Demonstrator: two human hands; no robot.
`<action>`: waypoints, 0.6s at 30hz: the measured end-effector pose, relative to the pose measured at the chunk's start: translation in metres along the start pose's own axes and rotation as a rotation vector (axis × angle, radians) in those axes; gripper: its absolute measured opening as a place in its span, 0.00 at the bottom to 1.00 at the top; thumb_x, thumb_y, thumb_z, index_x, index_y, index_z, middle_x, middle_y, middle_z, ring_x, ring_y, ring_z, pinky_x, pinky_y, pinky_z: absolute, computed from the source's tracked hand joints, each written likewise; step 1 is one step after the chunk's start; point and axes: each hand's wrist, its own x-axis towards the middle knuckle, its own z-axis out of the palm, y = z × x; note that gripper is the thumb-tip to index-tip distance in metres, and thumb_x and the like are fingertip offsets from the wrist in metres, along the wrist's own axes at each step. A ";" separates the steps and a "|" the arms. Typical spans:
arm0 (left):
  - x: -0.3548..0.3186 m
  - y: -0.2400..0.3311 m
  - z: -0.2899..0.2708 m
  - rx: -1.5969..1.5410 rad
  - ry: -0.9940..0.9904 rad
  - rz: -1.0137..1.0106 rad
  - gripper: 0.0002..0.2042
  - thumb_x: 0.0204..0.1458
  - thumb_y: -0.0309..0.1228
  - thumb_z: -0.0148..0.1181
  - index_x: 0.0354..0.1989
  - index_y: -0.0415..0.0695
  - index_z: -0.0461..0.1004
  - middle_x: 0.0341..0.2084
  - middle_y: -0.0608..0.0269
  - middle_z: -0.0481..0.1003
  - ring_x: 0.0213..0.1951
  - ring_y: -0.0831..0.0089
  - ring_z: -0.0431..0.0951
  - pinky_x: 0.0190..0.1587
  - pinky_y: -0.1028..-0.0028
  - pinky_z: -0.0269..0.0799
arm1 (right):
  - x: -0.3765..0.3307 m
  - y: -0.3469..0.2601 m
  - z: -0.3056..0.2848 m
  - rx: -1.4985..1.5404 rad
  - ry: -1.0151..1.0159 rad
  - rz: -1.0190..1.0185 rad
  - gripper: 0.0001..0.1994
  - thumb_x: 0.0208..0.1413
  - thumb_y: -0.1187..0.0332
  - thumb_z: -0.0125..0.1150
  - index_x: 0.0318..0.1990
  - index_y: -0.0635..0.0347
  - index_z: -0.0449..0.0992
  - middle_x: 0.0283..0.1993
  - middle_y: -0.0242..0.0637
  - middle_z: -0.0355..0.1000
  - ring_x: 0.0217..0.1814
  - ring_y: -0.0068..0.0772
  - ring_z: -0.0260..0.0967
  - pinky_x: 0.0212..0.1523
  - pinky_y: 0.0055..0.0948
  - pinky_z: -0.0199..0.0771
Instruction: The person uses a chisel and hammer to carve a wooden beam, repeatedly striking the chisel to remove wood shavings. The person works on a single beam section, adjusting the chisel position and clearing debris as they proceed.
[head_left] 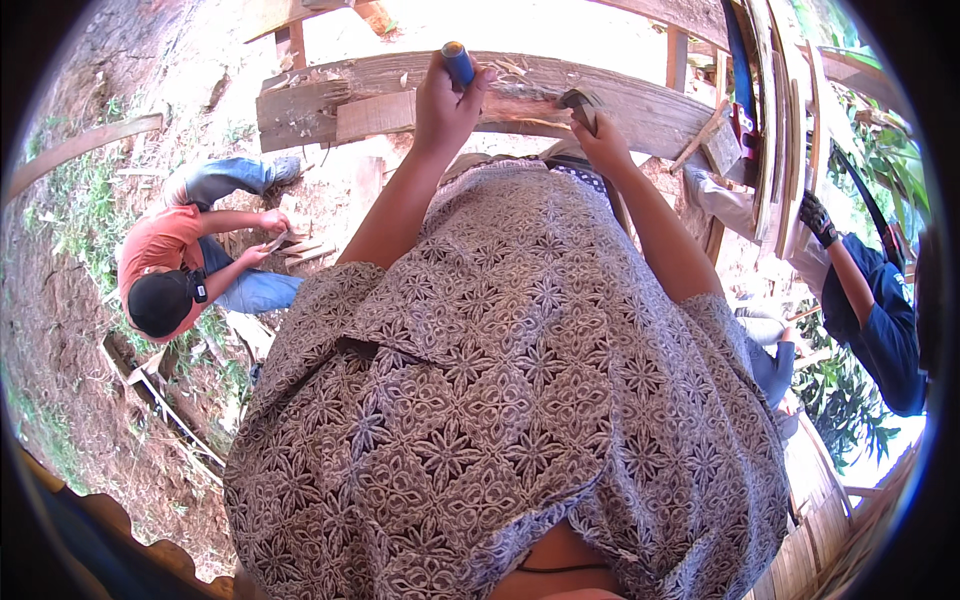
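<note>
Plainly, the left hand point(447, 108) is closed round a blue cylinder point(458, 64), its end up; the right hand point(604, 146) grips a dark-headed tool point(580, 103); both things look stiff, the tool probably head-heavy, best held low on its handle; just beyond the hands lie a wooden beam point(535, 108) and shavings point(512, 68).

Open-air woodworking site: plank table point(655, 114) bearing wood shavings point(513, 68) at twelve o'clock; bare earth point(60, 325) at nine; leafy plants point(900, 165) at two.
</note>
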 end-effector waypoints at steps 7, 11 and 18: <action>0.006 0.001 -0.004 -0.032 -0.087 0.049 0.08 0.62 0.33 0.58 0.36 0.43 0.68 0.27 0.68 0.71 0.30 0.81 0.70 0.36 0.76 0.67 | 0.001 -0.008 -0.001 0.022 -0.035 0.074 0.17 0.63 0.53 0.59 0.50 0.55 0.73 0.23 0.29 0.66 0.19 0.23 0.63 0.19 0.29 0.64; 0.007 0.000 -0.010 -0.023 -0.127 0.013 0.08 0.63 0.33 0.56 0.35 0.44 0.67 0.28 0.67 0.72 0.33 0.79 0.73 0.39 0.75 0.69 | 0.004 -0.003 0.001 0.014 -0.059 0.101 0.17 0.63 0.53 0.59 0.50 0.55 0.73 0.23 0.28 0.66 0.19 0.23 0.62 0.20 0.29 0.64; 0.004 -0.001 -0.011 -0.051 -0.164 0.022 0.06 0.64 0.30 0.54 0.38 0.43 0.65 0.30 0.64 0.74 0.47 0.73 0.80 0.46 0.73 0.73 | 0.002 -0.006 0.000 0.009 -0.043 0.069 0.16 0.63 0.54 0.59 0.49 0.55 0.73 0.23 0.28 0.66 0.19 0.22 0.62 0.21 0.29 0.64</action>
